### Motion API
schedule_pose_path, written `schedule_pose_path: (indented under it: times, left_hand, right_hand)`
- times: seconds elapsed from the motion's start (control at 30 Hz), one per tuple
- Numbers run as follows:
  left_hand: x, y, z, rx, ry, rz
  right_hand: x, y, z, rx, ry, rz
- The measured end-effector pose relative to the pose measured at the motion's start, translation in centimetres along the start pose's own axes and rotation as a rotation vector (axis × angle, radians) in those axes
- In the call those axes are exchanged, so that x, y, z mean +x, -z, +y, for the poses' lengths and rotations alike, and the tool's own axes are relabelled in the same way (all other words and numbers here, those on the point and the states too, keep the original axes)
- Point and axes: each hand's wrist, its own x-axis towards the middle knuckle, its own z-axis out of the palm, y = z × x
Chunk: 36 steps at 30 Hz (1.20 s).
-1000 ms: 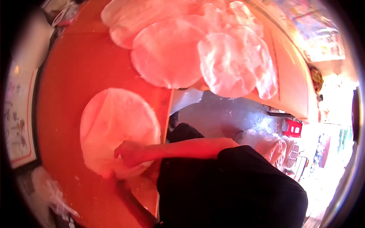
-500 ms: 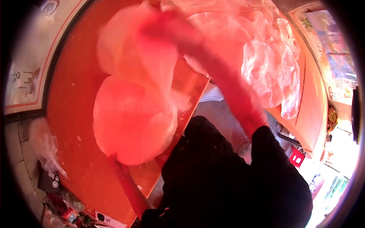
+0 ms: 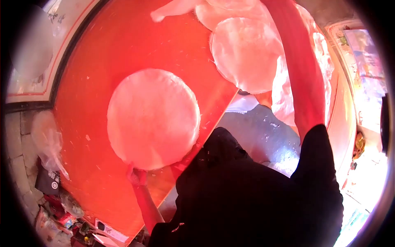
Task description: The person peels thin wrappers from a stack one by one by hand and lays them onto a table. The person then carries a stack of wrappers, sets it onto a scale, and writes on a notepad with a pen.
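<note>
A round, thin, pale sheet (image 3: 154, 119), which looks like flat dough, lies on the table in front of me; I cannot tell if it is one layer or a stack. At its near edge my left hand (image 3: 137, 175) is closed, thumb and fingers on the rim. My right forearm stretches up past the top edge of the view, so the right hand is hidden. Below that reach, similar round sheets (image 3: 247, 53) overlap on the right. Part of another sheet (image 3: 175, 9) trails across the top of the table.
The orange-red tabletop (image 3: 90, 164) ends in a diagonal edge beside my body. More crumpled sheets (image 3: 288, 99) spread along the right side. A clear plastic bag (image 3: 47, 142) and assorted packets (image 3: 66, 214) sit beyond the left edge. A dark-framed white panel (image 3: 31, 88) stands at upper left.
My right arm has swung up and right, carrying a sheet away from the round one in front of me. That one now lies uncovered. My left hand stays at its edge.
</note>
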Motion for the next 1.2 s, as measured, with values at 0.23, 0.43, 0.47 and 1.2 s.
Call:
schedule_pose_path:
  times: [0.23, 0.43, 0.47, 1.2]
  left_hand:
    - [-1.0, -0.2, 0.6, -0.103, -0.025, -0.235]
    - [-2.7, -16.2, 3.8, 0.206, -0.222, -0.134]
    - [-2.4, -16.6, 4.1, 0.225, -0.209, -0.13]
    - [-4.0, -18.3, 4.7, 0.384, -0.118, 0.127]
  right_hand:
    - [-23.1, 2.3, 15.4, -0.249, -0.361, 0.122]
    - [-33.5, -26.8, 11.1, -0.523, -0.254, -0.686]
    - [-34.3, -29.4, 9.6, -0.514, -0.232, -0.718]
    - [-34.8, -33.0, 13.7, -0.24, -0.469, -0.752]
